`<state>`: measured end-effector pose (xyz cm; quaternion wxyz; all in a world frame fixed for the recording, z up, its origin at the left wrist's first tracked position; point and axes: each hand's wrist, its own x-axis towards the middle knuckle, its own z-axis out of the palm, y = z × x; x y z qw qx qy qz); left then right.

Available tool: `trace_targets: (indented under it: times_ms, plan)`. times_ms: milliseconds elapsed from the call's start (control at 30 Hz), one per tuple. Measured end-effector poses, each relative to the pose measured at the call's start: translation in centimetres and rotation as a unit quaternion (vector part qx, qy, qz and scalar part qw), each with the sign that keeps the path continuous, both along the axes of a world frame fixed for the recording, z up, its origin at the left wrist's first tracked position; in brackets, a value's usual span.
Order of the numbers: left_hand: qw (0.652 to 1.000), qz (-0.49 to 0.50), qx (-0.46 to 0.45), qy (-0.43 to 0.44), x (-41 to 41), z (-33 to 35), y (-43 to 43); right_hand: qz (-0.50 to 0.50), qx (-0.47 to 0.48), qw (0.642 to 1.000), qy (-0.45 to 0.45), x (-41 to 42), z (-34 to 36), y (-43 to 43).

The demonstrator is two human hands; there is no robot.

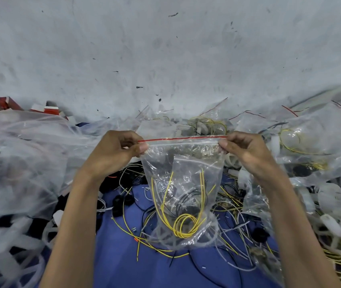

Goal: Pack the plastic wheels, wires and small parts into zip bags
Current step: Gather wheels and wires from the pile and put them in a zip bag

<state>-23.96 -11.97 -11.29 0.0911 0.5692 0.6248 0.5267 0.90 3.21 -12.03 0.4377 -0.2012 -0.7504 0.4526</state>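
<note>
Zip bag (183,163) in pinch grip of left hand (111,155) and right hand (247,153), amid loose wires (231,199).

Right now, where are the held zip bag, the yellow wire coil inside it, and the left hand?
zip bag (159,161): head view, bare clear wall, upper left.
yellow wire coil (177,226): head view, the coil's left strands.
left hand (112,151): head view, back of the hand.

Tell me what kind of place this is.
Probably a small hand-packing workplace by a scuffed wall: left hand and right hand pinch a zip bag of yellow wires, loose wires lie on a blue cloth, plastic bags are heaped around.
</note>
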Motion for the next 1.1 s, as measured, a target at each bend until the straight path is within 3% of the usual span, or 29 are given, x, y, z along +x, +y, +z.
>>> trace_targets:
  times_ms: [133, 400, 733, 933, 1100]
  plan:
    - [1.000, 0.008, -0.004, 0.003, 0.0, -0.2, 0.1, 0.001, 0.028, 1.000, -0.001, 0.1, 0.3, -0.3]
    - [0.997, -0.047, -0.067, 0.000, 0.4, -0.8, 0.3, 0.036, -0.027, 0.999, -0.001, -0.7, 0.2, -0.9]
    - [0.996, -0.084, 0.017, -0.023, 1.5, -0.6, 0.6, -0.011, 0.058, 0.997, -0.044, -0.3, 1.3, -1.6]
    - [0.996, -0.083, -0.022, -0.033, 1.7, -0.2, 0.3, -0.013, 0.084, 0.990, -0.112, -0.4, 1.3, -1.5]
    - [0.997, -0.080, -0.017, 0.003, 3.0, 0.0, 0.8, -0.020, 0.118, 0.987, -0.106, -0.3, 1.7, -2.0]
